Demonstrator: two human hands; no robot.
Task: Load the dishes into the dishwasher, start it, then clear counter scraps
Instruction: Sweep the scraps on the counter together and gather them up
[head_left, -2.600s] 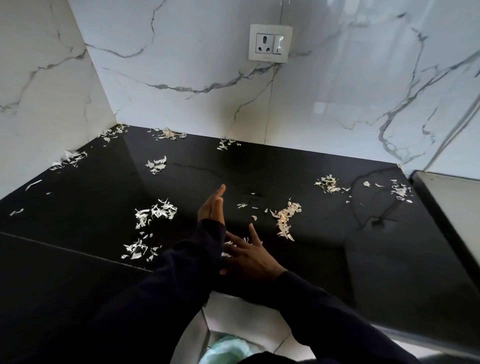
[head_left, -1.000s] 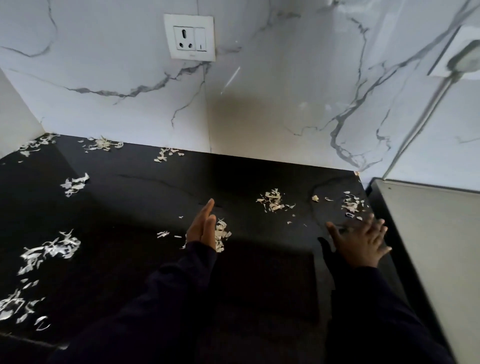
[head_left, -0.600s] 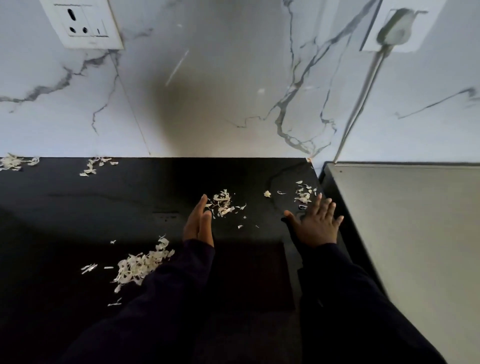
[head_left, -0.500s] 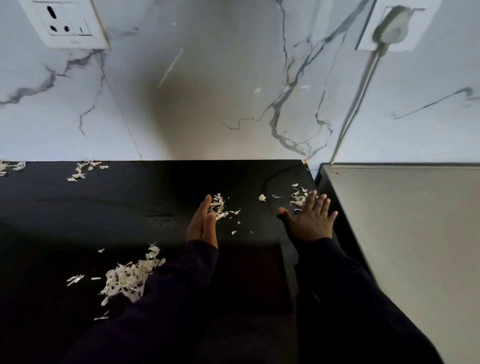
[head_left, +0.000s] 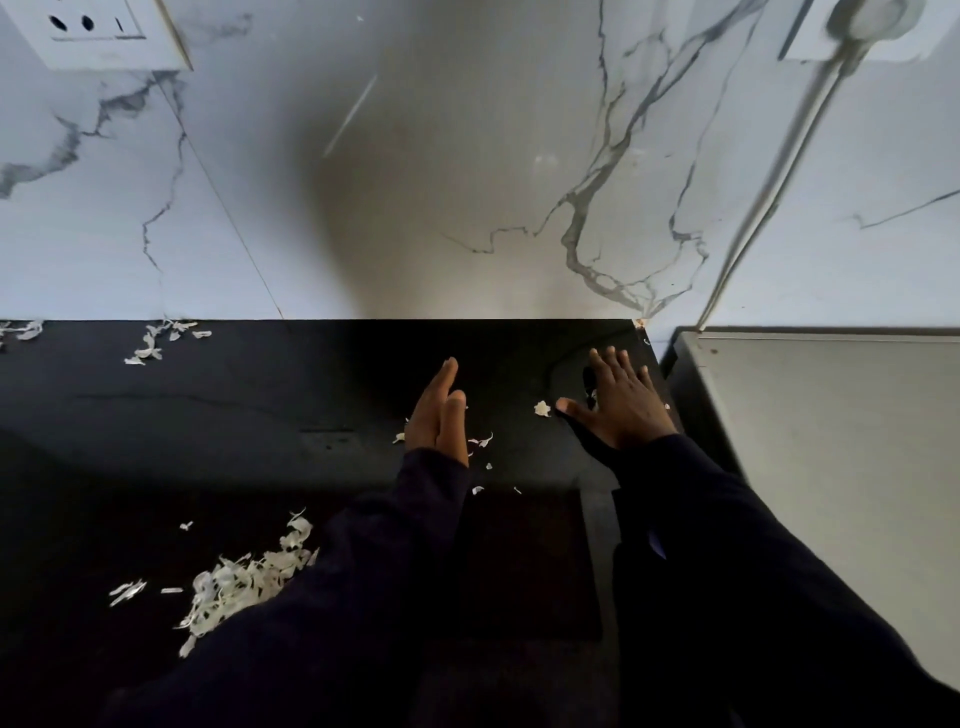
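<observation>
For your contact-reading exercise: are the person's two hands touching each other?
Apart. The head view shows bare black counter and a scrap between the left hand and right hand.

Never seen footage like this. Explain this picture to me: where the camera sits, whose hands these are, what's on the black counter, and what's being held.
There is no machine here. The single picture comes from a camera worn on a person's head, looking down at their own two hands in dark sleeves. The left hand stands on its edge on the black counter, fingers straight, like a little wall. The right hand lies flat, fingers spread, near the counter's right end. Neither hand holds anything. Pale scraps lie scattered: a big pile near the left sleeve, a small piece between the hands, and more along the marble wall. A wall socket sits top left.
</observation>
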